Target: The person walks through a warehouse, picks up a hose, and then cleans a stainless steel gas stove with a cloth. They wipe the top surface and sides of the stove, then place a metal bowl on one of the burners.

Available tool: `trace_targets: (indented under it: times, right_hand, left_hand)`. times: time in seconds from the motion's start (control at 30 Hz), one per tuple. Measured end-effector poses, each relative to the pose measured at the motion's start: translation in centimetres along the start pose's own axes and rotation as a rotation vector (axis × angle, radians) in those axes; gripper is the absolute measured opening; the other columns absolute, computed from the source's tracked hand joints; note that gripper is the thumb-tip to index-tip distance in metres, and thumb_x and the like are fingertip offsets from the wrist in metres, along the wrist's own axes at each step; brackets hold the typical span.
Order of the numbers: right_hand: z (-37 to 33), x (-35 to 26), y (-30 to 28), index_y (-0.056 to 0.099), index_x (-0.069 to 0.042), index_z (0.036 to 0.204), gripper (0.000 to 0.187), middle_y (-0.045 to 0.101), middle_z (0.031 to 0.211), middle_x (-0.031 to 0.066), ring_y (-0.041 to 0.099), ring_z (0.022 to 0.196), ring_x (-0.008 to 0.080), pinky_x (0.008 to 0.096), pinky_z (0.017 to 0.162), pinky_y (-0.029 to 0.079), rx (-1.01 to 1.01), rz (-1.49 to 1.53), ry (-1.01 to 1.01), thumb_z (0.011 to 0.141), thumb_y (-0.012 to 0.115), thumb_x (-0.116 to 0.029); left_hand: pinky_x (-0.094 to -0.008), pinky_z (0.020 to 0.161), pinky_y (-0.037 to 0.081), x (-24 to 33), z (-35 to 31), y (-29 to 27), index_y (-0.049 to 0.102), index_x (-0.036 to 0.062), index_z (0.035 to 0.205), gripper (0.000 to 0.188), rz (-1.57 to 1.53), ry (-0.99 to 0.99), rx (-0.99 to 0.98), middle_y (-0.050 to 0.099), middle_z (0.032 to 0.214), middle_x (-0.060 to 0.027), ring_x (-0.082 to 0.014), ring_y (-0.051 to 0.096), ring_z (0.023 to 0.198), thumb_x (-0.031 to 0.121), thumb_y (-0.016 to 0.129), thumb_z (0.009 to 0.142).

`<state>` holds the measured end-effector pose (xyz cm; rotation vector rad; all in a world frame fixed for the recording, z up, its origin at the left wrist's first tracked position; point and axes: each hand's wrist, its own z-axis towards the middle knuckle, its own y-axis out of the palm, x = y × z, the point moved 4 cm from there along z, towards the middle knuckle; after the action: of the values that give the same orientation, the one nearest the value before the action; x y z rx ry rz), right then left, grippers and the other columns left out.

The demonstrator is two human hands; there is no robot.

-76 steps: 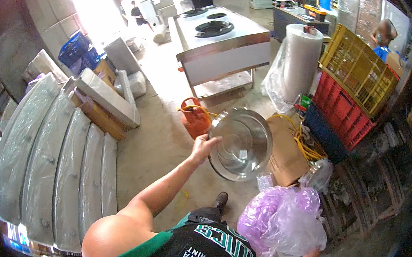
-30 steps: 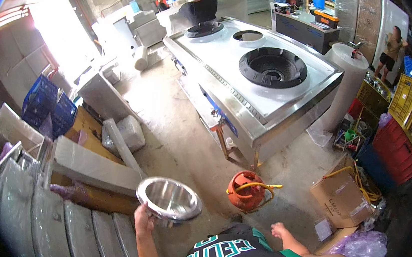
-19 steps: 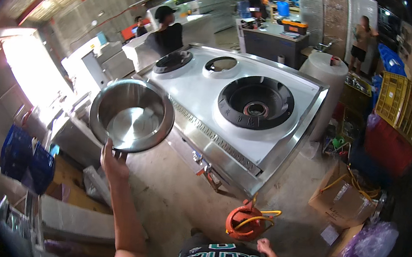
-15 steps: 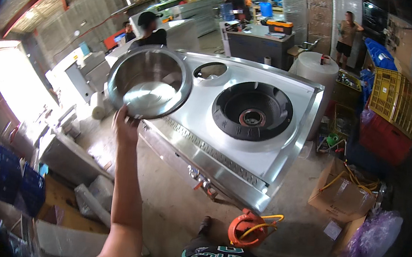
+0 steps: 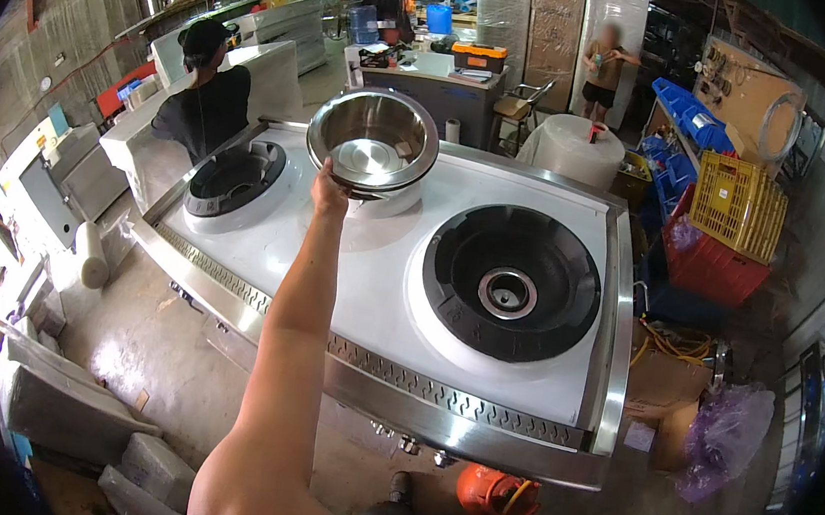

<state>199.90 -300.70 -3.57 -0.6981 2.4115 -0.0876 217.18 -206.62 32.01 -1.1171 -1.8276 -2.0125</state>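
Observation:
My left hand (image 5: pixel 330 189), arm stretched forward, grips the near rim of a round stainless steel pot (image 5: pixel 370 160) with a wide flared edge. The pot is tilted, its shiny inside facing me, at the back middle of a steel wok range (image 5: pixel 350 276). It covers the spot where the range's rear opening lies; whether it rests there or hangs just above, I cannot tell. To the right of the pot is a large black burner ring (image 5: pixel 449 292), and to its left another black burner ring (image 5: pixel 227 203). My right hand is out of view.
An orange gas cylinder (image 5: pixel 483 491) stands on the floor by the range's front. A person in black (image 5: pixel 203 100) is behind the range's left end; another person (image 5: pixel 605 72) stands far back. Yellow and red crates (image 5: pixel 738 206), a carton (image 5: pixel 666 380) and purple plastic wrap (image 5: pixel 730 442) lie right.
My left hand has carried the pot from the range's left front side to the back middle, over the rear opening. My view has shifted, showing the left burner; my right hand has left view.

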Motion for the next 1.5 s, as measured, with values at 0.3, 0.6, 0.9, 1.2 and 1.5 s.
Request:
trace_targets:
  times: [0.3,0.6,0.9,1.2,1.5]
  right_hand:
    - [-2.3,1.9,1.2,0.061,-0.007,0.083,0.027,0.060,0.067,0.0062,0.060,0.063,0.0210,0.0401,0.057,0.048,0.043,0.081,0.035,0.092,0.064,-0.032]
    - [-2.0,9.6,0.4,0.061,-0.007,0.086,0.027,0.061,0.068,0.0064,0.060,0.062,0.0207,0.0395,0.057,0.048,-0.008,0.154,0.073,0.093,0.064,-0.033]
    - [-1.4,13.8,-1.8,0.062,-0.007,0.089,0.027,0.061,0.070,0.0067,0.059,0.062,0.0204,0.0390,0.056,0.049,-0.002,0.227,0.067,0.094,0.063,-0.033]
    - [-4.2,11.3,1.2,0.062,-0.007,0.092,0.027,0.062,0.071,0.0069,0.059,0.061,0.0200,0.0385,0.056,0.049,0.180,0.407,0.094,0.094,0.062,-0.034]
    - [-9.6,8.2,9.1,0.063,-0.006,0.095,0.028,0.062,0.073,0.0071,0.058,0.061,0.0197,0.0380,0.056,0.049,0.299,0.570,0.233,0.095,0.061,-0.035]
  left_hand:
    - [-0.0588,0.098,0.048,-1.3,2.1,-5.3,0.030,0.0005,0.145,0.082,0.703,0.173,0.397,0.049,0.139,-0.0259,-0.0437,0.052,0.124,0.039,0.076,0.088]
    - [-0.0406,0.072,0.056,6.7,-11.1,-7.9,0.042,0.0008,0.139,0.063,1.022,0.087,0.153,0.062,0.112,-0.0177,-0.0288,0.064,0.099,0.030,0.071,0.092]
    - [-0.0384,0.090,0.053,11.6,-16.4,-7.3,0.068,-0.0016,0.111,0.036,1.402,0.337,-0.117,0.073,0.106,-0.0167,-0.0282,0.070,0.099,0.028,0.069,0.090]
    - [-0.0476,0.089,0.054,0.6,-0.5,1.7,0.072,0.0047,0.109,0.031,1.765,0.509,-0.511,0.073,0.107,-0.0224,-0.0386,0.070,0.102,0.025,0.068,0.087]
    - [-0.0471,0.091,0.053,-12.5,11.7,3.9,0.074,0.0093,0.109,0.027,1.734,0.462,-0.822,0.073,0.111,-0.0176,-0.0366,0.068,0.104,0.023,0.064,0.088]
